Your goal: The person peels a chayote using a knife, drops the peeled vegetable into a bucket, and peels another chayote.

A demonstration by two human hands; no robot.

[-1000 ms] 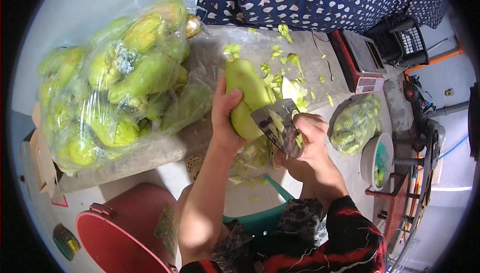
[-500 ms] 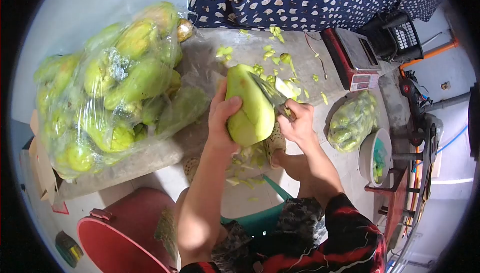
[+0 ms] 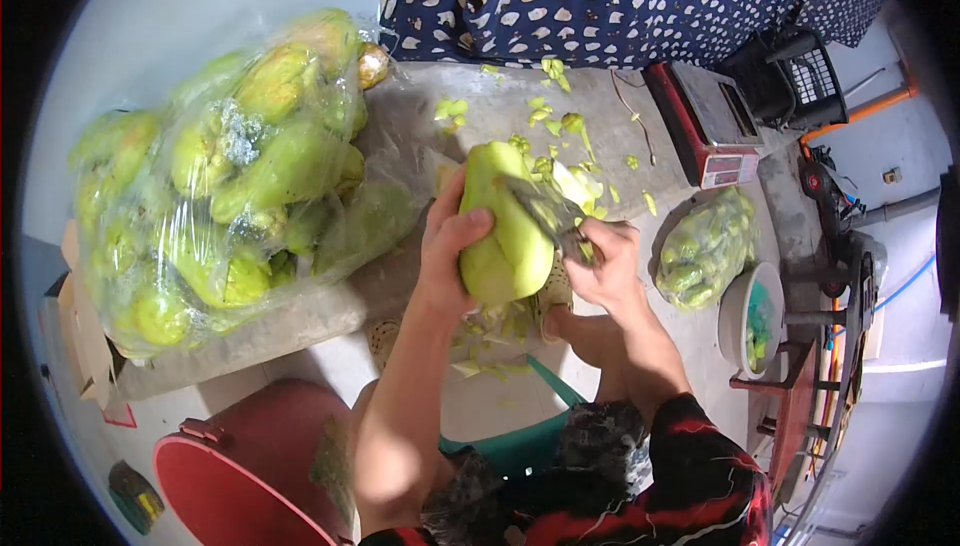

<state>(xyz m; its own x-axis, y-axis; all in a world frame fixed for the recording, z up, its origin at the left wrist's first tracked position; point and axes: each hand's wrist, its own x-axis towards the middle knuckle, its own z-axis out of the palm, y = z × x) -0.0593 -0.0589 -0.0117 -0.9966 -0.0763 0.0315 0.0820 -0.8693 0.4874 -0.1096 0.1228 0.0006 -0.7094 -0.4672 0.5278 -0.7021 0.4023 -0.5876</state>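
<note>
My left hand [image 3: 446,246] is wrapped around the side of a large pale-green fruit that looks like an unripe papaya [image 3: 502,256]. Much of its surface is smooth and shows long flat cut faces. In my right hand [image 3: 607,264] is a knife [image 3: 545,208] with a broad, dark blade, lying against the fruit's upper right side. My fingers cover most of the knife's handle. Green and whitish peelings [image 3: 578,186] lie on the concrete ledge just beyond the blade, and more are scattered on the floor below the fruit.
A clear plastic bag of large green fruits [image 3: 290,171] fills the ledge at left. To the right are a red scale [image 3: 700,121], a black basket [image 3: 800,81], a smaller filled bag [image 3: 708,246] and a white bucket [image 3: 738,331]. A red bin [image 3: 230,456] stands at lower left.
The fruit and both hands sit slightly lower and further right in view. The knife blade's angle against the fruit has shifted a little. Both hands keep their hold.
</note>
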